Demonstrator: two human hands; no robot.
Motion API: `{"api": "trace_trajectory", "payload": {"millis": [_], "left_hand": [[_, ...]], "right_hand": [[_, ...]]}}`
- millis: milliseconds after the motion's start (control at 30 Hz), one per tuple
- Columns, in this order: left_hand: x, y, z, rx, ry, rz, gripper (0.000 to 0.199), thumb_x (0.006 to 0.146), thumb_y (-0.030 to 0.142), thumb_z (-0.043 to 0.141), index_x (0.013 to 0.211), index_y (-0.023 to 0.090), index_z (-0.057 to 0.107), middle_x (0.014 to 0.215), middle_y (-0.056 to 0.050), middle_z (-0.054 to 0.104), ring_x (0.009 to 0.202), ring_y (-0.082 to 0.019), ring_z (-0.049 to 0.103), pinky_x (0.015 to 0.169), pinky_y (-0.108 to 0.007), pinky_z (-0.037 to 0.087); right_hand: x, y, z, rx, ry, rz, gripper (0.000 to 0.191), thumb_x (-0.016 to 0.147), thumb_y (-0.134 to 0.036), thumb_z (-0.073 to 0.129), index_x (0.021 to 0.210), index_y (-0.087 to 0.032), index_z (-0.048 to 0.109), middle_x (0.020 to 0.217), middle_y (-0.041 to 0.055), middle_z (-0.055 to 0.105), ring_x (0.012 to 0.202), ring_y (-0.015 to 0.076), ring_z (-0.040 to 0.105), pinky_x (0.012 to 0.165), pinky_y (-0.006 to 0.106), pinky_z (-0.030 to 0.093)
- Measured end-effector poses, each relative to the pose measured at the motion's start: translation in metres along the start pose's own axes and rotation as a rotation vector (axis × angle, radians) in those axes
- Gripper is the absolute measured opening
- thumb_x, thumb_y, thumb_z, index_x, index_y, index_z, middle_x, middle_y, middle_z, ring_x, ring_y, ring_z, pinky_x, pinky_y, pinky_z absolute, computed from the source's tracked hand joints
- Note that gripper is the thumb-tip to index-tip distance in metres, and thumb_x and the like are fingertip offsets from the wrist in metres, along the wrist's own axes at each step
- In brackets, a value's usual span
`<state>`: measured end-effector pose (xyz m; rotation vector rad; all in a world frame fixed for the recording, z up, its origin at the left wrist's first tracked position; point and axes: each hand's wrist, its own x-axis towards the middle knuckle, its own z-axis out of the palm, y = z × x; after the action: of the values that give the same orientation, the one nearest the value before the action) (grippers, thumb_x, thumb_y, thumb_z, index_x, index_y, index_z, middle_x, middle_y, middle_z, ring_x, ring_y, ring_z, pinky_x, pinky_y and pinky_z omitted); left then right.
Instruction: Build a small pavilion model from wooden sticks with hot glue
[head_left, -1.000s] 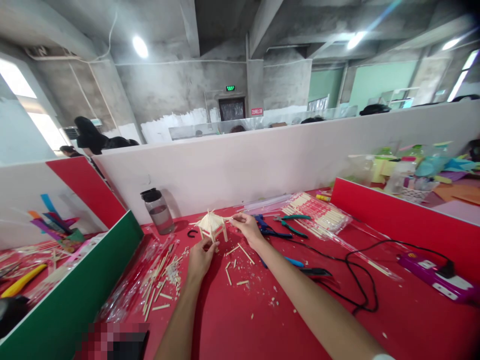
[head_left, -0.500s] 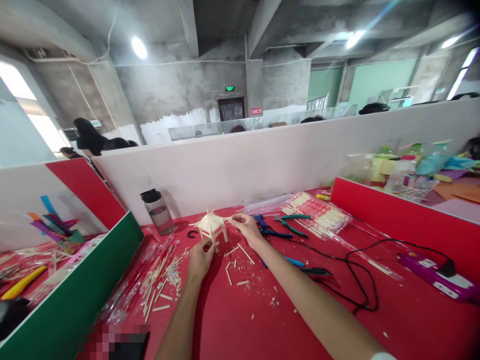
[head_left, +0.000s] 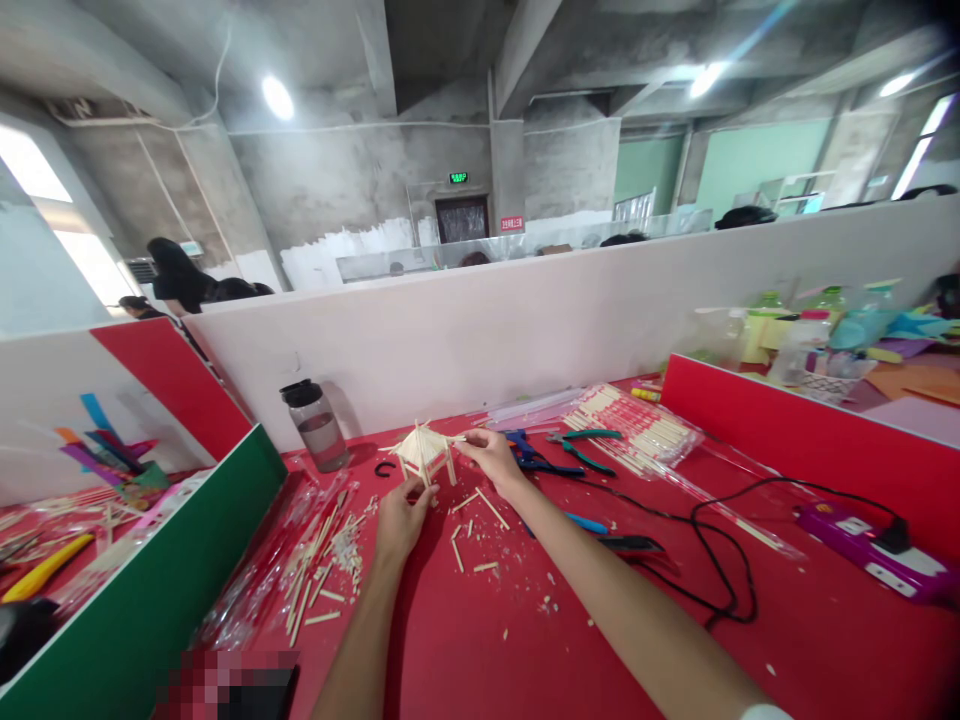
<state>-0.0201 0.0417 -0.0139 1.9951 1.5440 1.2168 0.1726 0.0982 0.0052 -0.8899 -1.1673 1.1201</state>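
A small pavilion model [head_left: 421,447] made of wooden sticks, with a pointed pale roof on stick legs, stands upright on the red table [head_left: 465,640]. My left hand [head_left: 403,510] closes its fingertips on the base of a front leg. At the model's right side, my right hand [head_left: 487,455] pinches the tip of the roof edge; whether a separate small stick is between the fingers is too small to tell. Cut stick pieces [head_left: 486,567] and crumbs lie in front of the model.
A water bottle [head_left: 315,425] stands back left, near loose sticks [head_left: 304,590] and plastic wrappers. Right of my hand lie green-handled pliers [head_left: 592,434], a blue glue gun [head_left: 544,465], a utility knife [head_left: 634,545], packed sticks [head_left: 637,425], a black cable and a purple power strip [head_left: 874,550].
Almost nothing differs. My right hand has shifted very slightly left at the roof edge; my left hand and the model stay in place.
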Motion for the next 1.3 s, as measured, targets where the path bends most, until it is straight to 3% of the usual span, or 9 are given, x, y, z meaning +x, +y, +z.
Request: {"api": "trace_trajectory", "payload": {"millis": [167, 733, 1067, 1167, 1300], "left_hand": [[0.0, 0.0, 0.0, 0.01, 0.014, 0.008, 0.033, 0.085, 0.048, 0.058, 0.071, 0.02, 0.066, 0.067, 0.0, 0.07, 0.064, -0.017, 0.063, 0.062, -0.023, 0.043], [0.0, 0.003, 0.0, 0.013, 0.012, 0.008, 0.033, 0.085, 0.047, 0.058, 0.066, 0.019, 0.062, 0.065, 0.0, 0.068, 0.064, -0.017, 0.063, 0.063, -0.023, 0.043], [0.001, 0.001, 0.001, 0.041, 0.022, 0.006, 0.033, 0.085, 0.047, 0.057, 0.066, 0.02, 0.062, 0.065, 0.0, 0.069, 0.065, -0.017, 0.063, 0.063, -0.023, 0.043], [0.0, 0.001, 0.0, 0.063, 0.051, -0.018, 0.033, 0.085, 0.047, 0.056, 0.068, 0.02, 0.064, 0.067, -0.001, 0.07, 0.067, -0.018, 0.065, 0.064, -0.023, 0.044], [0.0, 0.002, -0.003, 0.078, 0.078, -0.025, 0.032, 0.086, 0.046, 0.055, 0.072, 0.02, 0.067, 0.071, -0.001, 0.073, 0.071, -0.019, 0.067, 0.068, -0.024, 0.045]], "right_hand": [[-0.001, -0.005, -0.001, 0.004, -0.021, 0.022, 0.033, 0.062, -0.042, 0.079, 0.082, -0.017, 0.071, 0.076, 0.0034, 0.07, 0.058, 0.0139, 0.057, 0.05, 0.023, 0.041], [-0.002, -0.008, -0.002, -0.004, -0.029, 0.023, 0.035, 0.062, -0.044, 0.078, 0.083, -0.017, 0.073, 0.075, 0.0038, 0.071, 0.056, 0.0131, 0.055, 0.05, 0.024, 0.041], [0.002, -0.004, -0.01, -0.184, -0.086, -0.021, 0.034, 0.074, -0.046, 0.066, 0.091, -0.016, 0.067, 0.082, 0.0051, 0.069, 0.063, 0.0149, 0.058, 0.054, 0.024, 0.044], [0.006, -0.003, -0.021, -0.311, -0.173, -0.048, 0.024, 0.075, -0.038, 0.064, 0.087, -0.016, 0.066, 0.083, 0.0045, 0.069, 0.071, 0.0155, 0.06, 0.061, 0.024, 0.045], [0.007, -0.007, -0.037, -0.522, -0.495, -0.011, 0.011, 0.067, -0.022, 0.071, 0.075, -0.016, 0.069, 0.07, 0.0009, 0.068, 0.066, 0.0141, 0.059, 0.06, 0.022, 0.042]]}}
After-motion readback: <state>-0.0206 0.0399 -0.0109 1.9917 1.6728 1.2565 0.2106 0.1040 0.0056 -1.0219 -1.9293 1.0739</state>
